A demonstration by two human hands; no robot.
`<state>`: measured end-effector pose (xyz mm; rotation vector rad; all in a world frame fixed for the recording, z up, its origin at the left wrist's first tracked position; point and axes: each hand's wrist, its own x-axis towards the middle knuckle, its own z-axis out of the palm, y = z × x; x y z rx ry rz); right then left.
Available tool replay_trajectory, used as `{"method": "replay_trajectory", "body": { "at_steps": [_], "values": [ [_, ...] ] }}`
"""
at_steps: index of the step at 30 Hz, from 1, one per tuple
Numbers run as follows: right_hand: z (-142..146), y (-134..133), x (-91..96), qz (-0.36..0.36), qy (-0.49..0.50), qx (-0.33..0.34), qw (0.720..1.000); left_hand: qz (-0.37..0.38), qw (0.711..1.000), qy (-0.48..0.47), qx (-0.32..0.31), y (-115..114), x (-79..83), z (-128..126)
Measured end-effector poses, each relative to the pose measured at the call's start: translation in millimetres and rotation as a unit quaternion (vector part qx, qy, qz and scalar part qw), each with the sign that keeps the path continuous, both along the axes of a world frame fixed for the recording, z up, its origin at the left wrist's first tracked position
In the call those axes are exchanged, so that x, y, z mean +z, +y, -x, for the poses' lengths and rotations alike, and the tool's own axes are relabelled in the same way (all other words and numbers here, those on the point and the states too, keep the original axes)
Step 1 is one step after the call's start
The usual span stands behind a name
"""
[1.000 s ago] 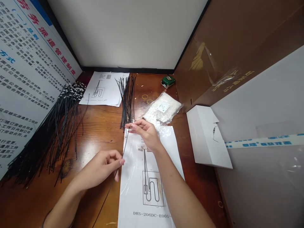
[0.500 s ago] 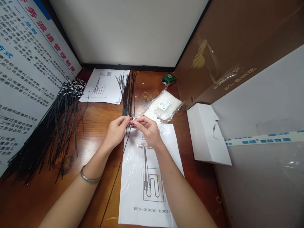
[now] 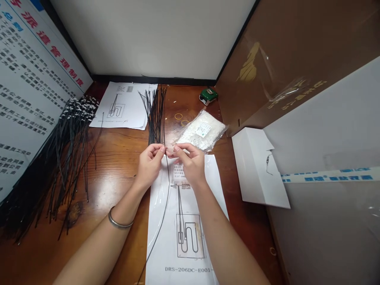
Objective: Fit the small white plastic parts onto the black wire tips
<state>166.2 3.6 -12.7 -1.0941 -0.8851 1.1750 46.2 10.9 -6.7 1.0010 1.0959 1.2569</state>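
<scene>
My left hand is closed in a pinch on the upper end of a thin black wire. The wire hangs from the fingertips and curves down over the printed drawing sheet to the lower edge of view. My right hand pinches a small whitish piece right beside the left fingertips; its exact shape is too small to make out. Just beyond the hands lies a bundle of black wires. A clear bag of small white parts rests behind the right hand.
A large pile of black wires with white ends lies at left. Behind are another drawing sheet and a green tape measure. A white folded box and brown carton stand at right; yellow rubber bands lie on the table.
The view has shifted slightly. My hands have drawn a little apart, and the whitish piece now shows between the fingertips. The hanging wire has swung right, over the drawing sheet.
</scene>
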Motion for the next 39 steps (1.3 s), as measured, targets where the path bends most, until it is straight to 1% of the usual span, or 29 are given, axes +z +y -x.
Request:
{"method": "replay_trajectory", "body": {
  "at_steps": [3, 6, 8, 15, 20, 25, 27, 30, 34, 39],
  "values": [
    [-3.9, 2.9, 0.5, 0.016, -0.002, -0.025, 1.0, -0.009, 0.999, -0.017, -0.036, -3.6, 2.7, -2.8],
    [-4.4, 3.9, 2.5, 0.027, 0.02, -0.016, 0.999, -0.004, 0.997, -0.025, -0.071, -5.7, 5.5, -3.4],
    [-3.5, 3.6, 4.0, 0.026, 0.029, -0.006, 0.999, 0.002, 0.996, -0.027, -0.08, -6.4, 6.4, -3.2],
    [-2.8, 3.3, 5.1, 0.02, 0.029, 0.014, 0.999, -0.001, 0.997, -0.047, -0.057, -6.0, 4.8, -3.7],
    [-3.6, 2.6, 2.9, 0.013, 0.019, 0.016, 1.0, -0.008, 0.998, -0.055, -0.011, -3.7, 4.0, -1.0],
    [-3.6, 2.8, 0.9, 0.011, 0.017, 0.034, 0.999, 0.021, 0.993, -0.118, 0.013, 0.9, 9.5, 2.7],
    [-3.0, 3.1, 1.3, 0.013, 0.019, 0.039, 0.999, 0.037, 0.989, -0.14, 0.008, 1.4, 11.3, 3.4],
    [-1.9, 3.5, 2.9, 0.024, 0.027, 0.047, 0.998, 0.049, 0.987, -0.154, -0.016, -0.2, 10.8, 3.2],
    [-1.7, 3.7, 4.8, 0.035, 0.036, 0.049, 0.998, 0.042, 0.988, -0.141, -0.042, -2.5, 8.3, 0.9],
    [-3.2, 3.0, 5.5, 0.024, 0.021, 0.051, 0.998, 0.048, 0.99, -0.128, -0.047, -2.7, 9.5, -1.9]
  ]
}}
